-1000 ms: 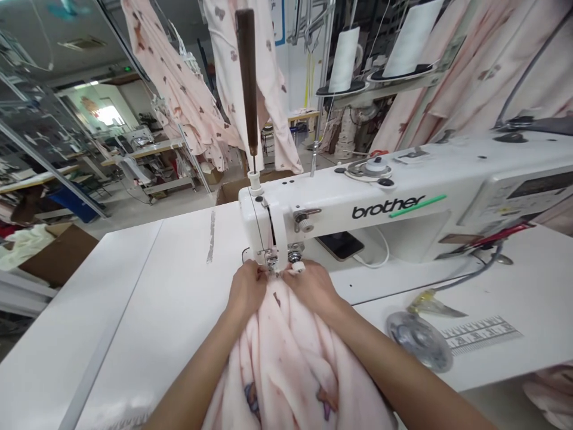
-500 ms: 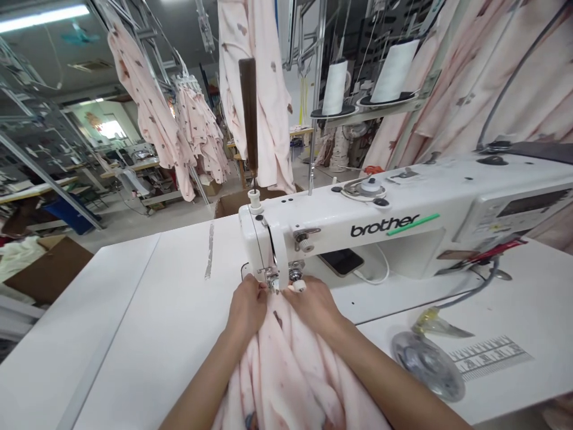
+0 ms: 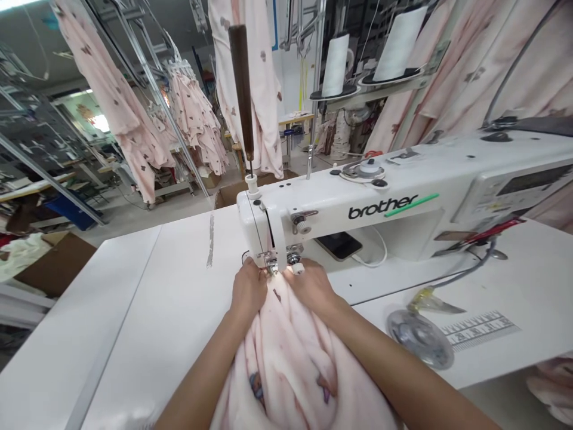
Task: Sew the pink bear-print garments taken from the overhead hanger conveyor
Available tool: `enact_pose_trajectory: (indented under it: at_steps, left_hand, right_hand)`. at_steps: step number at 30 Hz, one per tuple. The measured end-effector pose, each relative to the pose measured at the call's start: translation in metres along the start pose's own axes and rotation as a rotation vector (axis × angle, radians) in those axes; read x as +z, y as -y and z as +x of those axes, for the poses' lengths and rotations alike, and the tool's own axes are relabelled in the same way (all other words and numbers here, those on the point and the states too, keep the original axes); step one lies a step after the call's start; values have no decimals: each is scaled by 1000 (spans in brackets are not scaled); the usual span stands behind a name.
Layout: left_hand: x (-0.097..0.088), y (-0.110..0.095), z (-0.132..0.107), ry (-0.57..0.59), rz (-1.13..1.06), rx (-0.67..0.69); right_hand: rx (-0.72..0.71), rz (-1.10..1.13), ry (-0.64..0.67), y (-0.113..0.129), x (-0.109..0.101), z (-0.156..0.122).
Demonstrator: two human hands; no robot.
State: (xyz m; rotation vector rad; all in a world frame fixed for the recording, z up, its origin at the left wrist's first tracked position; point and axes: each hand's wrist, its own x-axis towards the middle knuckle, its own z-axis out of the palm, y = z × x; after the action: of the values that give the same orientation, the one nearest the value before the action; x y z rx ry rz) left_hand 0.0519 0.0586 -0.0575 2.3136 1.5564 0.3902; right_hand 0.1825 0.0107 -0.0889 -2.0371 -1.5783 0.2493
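Pale pink printed fabric (image 3: 286, 358) runs from my lap up to the needle area of a white sewing machine (image 3: 398, 230), hanging in loose folds between my forearms. Just left of the presser foot (image 3: 272, 267), my left hand (image 3: 249, 288) pinches the fabric's edge, fingers curled. My right hand (image 3: 313, 286) lies on the other side of the foot, closed on the fabric; its fingertips are partly hidden behind the machine head. A small light glows on the cloth at the needle.
A phone (image 3: 339, 245) with a white cable lies under the machine arm. To the right are a clear round plastic container (image 3: 419, 339) and a ruler strip (image 3: 481, 329). A wooden-handled tool (image 3: 242, 89) stands on the machine head. White thread cones (image 3: 336, 64) and pink garments (image 3: 197, 119) are behind.
The view has tilted slightly down, so the machine and hands sit higher in the picture. Both hands keep hold of the fabric beside the presser foot; more printed fabric shows below.
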Motion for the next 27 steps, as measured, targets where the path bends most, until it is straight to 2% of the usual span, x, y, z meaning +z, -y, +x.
enact_pose_trajectory:
  at_steps: [9, 17, 27]
  left_hand:
    - [-3, 4, -1, 0, -58, 74]
    - [-7, 6, -1, -13, -104, 100]
    - [-7, 7, -1, 34, -195, 71]
  right_hand:
    - [-7, 16, -2, -1, 3, 1]
    - [-139, 221, 82, -9, -22, -6]
    - [-90, 221, 94, -8, -22, -4]
